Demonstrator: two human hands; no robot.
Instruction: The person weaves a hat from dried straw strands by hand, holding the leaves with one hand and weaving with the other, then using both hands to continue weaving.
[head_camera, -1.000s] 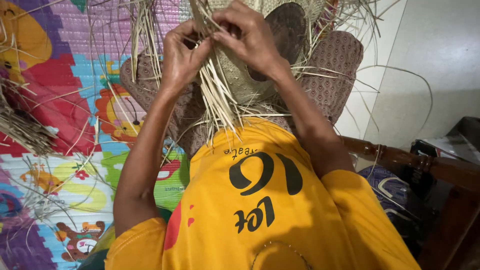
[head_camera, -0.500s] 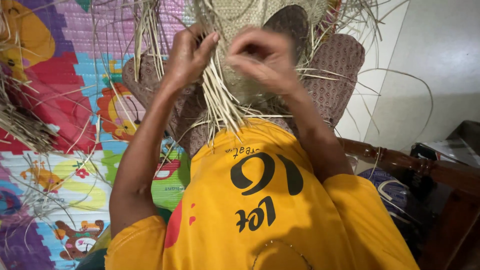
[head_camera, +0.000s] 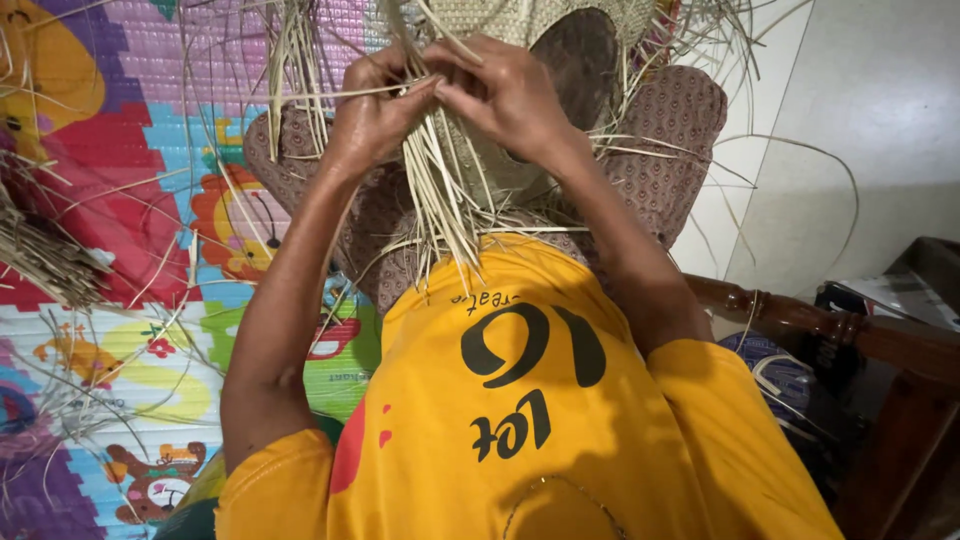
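Straw strands (head_camera: 440, 190) pinched between fingers (head_camera: 420, 85) of both hands.

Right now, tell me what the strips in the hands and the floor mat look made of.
Strips: dried plant fibre, perhaps palm leaf or straw; pale, matte, flat, springy, pinched by left hand and right hand. Floor mat: probably foam or plastic; bright printed colours, ribbed surface.

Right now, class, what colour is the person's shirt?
Yellow-orange shirt with dark markings, clearest in the head view.
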